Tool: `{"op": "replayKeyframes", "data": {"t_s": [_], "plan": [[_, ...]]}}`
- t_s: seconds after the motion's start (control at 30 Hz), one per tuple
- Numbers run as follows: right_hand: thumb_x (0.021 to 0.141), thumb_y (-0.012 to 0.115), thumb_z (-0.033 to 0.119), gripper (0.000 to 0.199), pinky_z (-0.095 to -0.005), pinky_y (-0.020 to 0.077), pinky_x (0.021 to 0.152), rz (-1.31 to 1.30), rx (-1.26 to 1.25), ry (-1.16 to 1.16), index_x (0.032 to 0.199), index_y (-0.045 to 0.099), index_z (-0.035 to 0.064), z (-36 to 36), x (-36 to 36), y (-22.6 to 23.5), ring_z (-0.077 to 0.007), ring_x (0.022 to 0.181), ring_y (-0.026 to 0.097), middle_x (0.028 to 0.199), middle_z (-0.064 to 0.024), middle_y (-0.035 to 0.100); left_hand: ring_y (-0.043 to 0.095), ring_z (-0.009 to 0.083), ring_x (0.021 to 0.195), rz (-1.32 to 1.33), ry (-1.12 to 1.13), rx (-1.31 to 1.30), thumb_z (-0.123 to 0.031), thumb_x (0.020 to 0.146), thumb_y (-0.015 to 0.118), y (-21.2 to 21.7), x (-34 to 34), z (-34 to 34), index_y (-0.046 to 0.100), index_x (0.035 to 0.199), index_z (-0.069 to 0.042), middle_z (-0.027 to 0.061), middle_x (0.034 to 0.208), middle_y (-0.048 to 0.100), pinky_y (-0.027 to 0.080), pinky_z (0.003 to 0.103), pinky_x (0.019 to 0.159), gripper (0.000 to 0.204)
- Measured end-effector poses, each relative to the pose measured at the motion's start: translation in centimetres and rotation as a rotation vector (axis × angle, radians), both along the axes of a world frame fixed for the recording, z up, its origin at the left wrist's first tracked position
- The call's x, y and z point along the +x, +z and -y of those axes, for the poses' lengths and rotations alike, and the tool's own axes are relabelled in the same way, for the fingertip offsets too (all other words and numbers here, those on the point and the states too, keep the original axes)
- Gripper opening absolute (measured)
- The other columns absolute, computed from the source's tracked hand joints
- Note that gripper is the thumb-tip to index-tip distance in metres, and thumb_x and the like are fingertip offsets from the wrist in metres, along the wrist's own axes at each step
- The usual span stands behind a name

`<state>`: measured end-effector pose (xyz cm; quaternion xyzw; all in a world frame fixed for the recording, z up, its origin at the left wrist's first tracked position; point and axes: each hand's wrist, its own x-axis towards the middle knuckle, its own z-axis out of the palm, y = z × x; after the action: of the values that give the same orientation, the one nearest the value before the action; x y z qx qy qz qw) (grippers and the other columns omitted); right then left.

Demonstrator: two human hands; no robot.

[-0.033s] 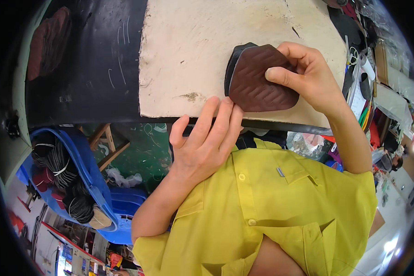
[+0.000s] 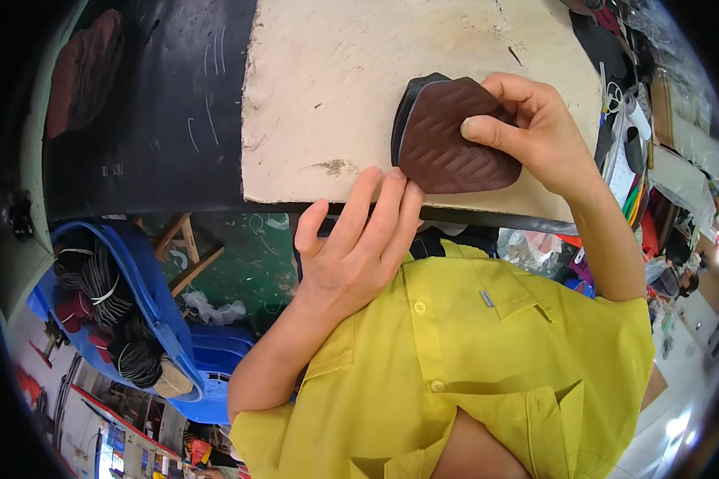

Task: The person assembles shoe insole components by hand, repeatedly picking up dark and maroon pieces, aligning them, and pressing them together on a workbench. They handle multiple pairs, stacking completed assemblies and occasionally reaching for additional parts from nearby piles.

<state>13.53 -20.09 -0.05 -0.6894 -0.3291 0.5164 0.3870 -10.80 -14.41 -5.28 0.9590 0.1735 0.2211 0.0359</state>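
A dark brown, leather-like panel (image 2: 455, 148) with a zigzag pattern is held at a tilt over the pale board (image 2: 319, 88). My right hand (image 2: 535, 128) pinches its upper right edge, thumb on the face and fingers behind. Under its left side shows the edge of a black piece (image 2: 404, 112); how many layers lie there I cannot tell. My left hand (image 2: 351, 243) rests at the board's near edge with its fingers stretched out. Its fingertips touch or nearly touch the panel's lower left corner.
To the left is a black work surface (image 2: 176, 96) with a stack of dark red pieces (image 2: 86, 72). Below it stands a blue bin (image 2: 156, 307) with bundled black strips (image 2: 108, 287). Papers, tools and clutter (image 2: 627, 160) line the board's right side.
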Motion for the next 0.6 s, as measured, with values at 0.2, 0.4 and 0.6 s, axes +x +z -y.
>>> {"op": "replayKeyframes", "data": {"t_s": [0.2, 0.4, 0.6], "plan": [[0.089, 0.073, 0.014, 0.014, -0.0205, 0.0472, 0.064, 0.058, -0.013, 0.01, 0.092, 0.067, 0.0012, -0.1, -0.2, -0.1, -0.0015, 0.071, 0.056, 0.078, 0.0048, 0.063, 0.059, 0.0176, 0.108, 0.042, 0.043, -0.01, -0.036, 0.093, 0.064, -0.6, -0.5, 0.1, 0.072, 0.107, -0.025, -0.002, 0.113, 0.065, 0.024, 0.044, 0.103, 0.02], [0.088, 0.074, 0.015, 0.016, -0.021, 0.0468, 0.063, 0.082, -0.032, 0.012, 0.092, 0.067, 0.0011, -0.2, -0.2, -0.2, -0.002, 0.07, 0.055, 0.077, 0.0044, 0.063, 0.059, 0.0196, 0.114, 0.107, 0.027, 0.023, -0.031, 0.091, 0.066, -1.2, -0.3, -0.4, 0.072, 0.107, -0.025, -0.0057, 0.121, 0.065, 0.021, 0.045, 0.107, 0.018], [0.082, 0.078, 0.011, 0.018, -0.0243, 0.0489, 0.063, 0.572, 0.115, 0.111, 0.091, 0.069, -0.0006, 0.1, -1.4, 0.5, -0.0082, 0.066, 0.058, 0.075, -0.0058, 0.066, 0.059, 0.0181, 0.121, -0.029, -0.074, 0.002, -0.032, 0.093, 0.063, 0.3, -0.1, -1.6, 0.07, 0.108, -0.022, -0.007, 0.124, 0.066, 0.009, 0.05, 0.115, 0.019]]}}
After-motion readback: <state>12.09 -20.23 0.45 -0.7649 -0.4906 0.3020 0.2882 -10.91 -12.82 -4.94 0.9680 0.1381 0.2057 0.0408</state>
